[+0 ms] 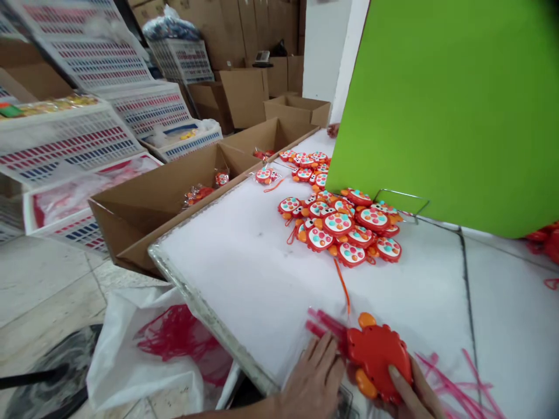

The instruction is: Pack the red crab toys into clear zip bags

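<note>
A red animal-shaped toy (378, 358) with orange rounded parts is gripped in my right hand (414, 387), its plain red back facing up, over the near part of the table. Stretched out beside it, the fingers of my left hand (315, 372) lie flat at the ends of some pink plastic strips (323, 321), which look blurred. Under the toy's edge part of the strips is hidden. An orange cord (343, 285) runs away from the toy across the white table (227, 250). Farther off lies a pile of similar toys (338, 222), mostly with dotted white faces up.
Loose pink strips (458, 387) lie at the right. A green board (441, 116) stands on a wire holder (406, 201). Cardboard boxes (144, 203) line the left edge, above a white sack (117, 355). Another person's hand (333, 130) shows behind the board.
</note>
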Motion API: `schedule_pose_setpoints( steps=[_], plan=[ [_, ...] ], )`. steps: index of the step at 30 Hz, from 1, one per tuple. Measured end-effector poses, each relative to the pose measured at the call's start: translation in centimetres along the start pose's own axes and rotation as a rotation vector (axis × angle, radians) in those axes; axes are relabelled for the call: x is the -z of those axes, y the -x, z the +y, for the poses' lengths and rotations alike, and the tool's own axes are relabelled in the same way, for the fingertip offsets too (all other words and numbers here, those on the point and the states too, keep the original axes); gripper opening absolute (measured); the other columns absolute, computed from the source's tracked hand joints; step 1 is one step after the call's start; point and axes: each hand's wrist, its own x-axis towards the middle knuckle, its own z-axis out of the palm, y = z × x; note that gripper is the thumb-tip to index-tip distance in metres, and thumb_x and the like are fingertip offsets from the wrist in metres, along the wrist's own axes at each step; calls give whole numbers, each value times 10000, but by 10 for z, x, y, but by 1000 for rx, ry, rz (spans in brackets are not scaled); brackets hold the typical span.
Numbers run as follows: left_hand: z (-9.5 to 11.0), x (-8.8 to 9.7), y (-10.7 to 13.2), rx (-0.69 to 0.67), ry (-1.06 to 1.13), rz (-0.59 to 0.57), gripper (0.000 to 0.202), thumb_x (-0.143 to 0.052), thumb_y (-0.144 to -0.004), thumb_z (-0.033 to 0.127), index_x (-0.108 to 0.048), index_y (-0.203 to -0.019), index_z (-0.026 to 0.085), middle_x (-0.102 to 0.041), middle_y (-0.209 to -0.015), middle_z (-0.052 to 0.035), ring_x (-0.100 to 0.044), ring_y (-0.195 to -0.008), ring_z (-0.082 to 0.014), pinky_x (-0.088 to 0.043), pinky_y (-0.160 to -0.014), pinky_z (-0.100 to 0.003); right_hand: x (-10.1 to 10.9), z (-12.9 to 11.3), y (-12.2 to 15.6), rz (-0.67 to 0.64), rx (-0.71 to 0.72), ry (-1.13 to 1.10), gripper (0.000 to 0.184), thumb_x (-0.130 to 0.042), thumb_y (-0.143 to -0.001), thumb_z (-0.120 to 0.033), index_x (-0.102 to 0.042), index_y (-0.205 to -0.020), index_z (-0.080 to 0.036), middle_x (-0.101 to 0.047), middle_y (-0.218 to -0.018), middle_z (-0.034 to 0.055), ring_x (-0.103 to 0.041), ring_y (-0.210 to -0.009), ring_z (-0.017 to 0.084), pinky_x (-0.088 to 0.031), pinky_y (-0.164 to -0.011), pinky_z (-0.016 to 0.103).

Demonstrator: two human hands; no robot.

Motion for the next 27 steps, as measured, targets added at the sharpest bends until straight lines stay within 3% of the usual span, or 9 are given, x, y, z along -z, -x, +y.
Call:
schedule_pose_setpoints(
  steps=[2,4,8,13,17,20,23,27],
  plan=[
    [7,0,5,-64,37,-12,461,-398,-870,401,-432,-1202,82,-472,-1283,-165,-350,-1232,-300,-378,-955,-434,-5,-3,5,-6,-33,-32,658,-784,-562,-360,-497,-1149,-282,-599,-1138,67,-647,-780,244,-548,-588,348],
    [11,6,6,-91,102,-20,410,-386,-883,345,-432,-1215,109,-475,-1291,-135,-349,-1237,-280,-365,-973,-433,-9,-6,9,-21,-23,-53,616,-750,-614,-358,-487,-1165,-282,-558,-1205,58,-636,-825,226,-545,-633,348],
    [6,18,-2,19,150,-11,316,-382,-876,165,-475,-1174,112,-497,-1256,-125,-397,-1191,-244,-339,-1003,-405,-9,-11,19,-47,16,-2,579,-694,-683,-367,-478,-1210,-265,-554,-1210,66,-623,-851,219,-536,-609,306],
    [-2,16,-11,-13,155,-84,373,-405,-852,146,-420,-1216,65,-522,-1156,-138,-465,-1027,-248,-390,-922,-400,-1,-16,29,-28,0,64,644,-701,-674,-371,-450,-1258,-270,-538,-1241,66,-613,-899,238,-539,-620,305],
    [0,13,-12,-4,174,-120,193,-393,-866,170,-545,-970,109,-557,-1000,-100,-482,-920,-228,-418,-845,-388,6,-18,35,18,-6,92,673,-721,-645,-381,-462,-1257,-274,-534,-1253,55,-610,-917,247,-545,-607,306],
    [3,12,-8,-11,159,-58,157,-402,-857,150,-549,-897,115,-517,-1123,-122,-437,-1039,-253,-367,-919,-414,11,-18,38,59,-14,102,715,-734,-625,-389,-451,-1270,-259,-546,-1241,65,-612,-910,250,-542,-585,294],
    [5,12,-6,-51,173,-52,180,-404,-855,139,-534,-975,111,-497,-1159,-120,-411,-1077,-252,-343,-946,-403,14,-17,42,44,-27,90,704,-709,-665,-390,-420,-1291,-250,-550,-1230,76,-605,-920,247,-534,-598,286],
    [6,12,-11,-40,172,-103,258,-419,-846,131,-487,-1092,95,-522,-1071,-109,-444,-973,-239,-383,-871,-377,13,-19,47,3,-49,92,660,-680,-709,-377,-403,-1293,-247,-555,-1208,75,-600,-907,233,-524,-646,303]
  ],
)
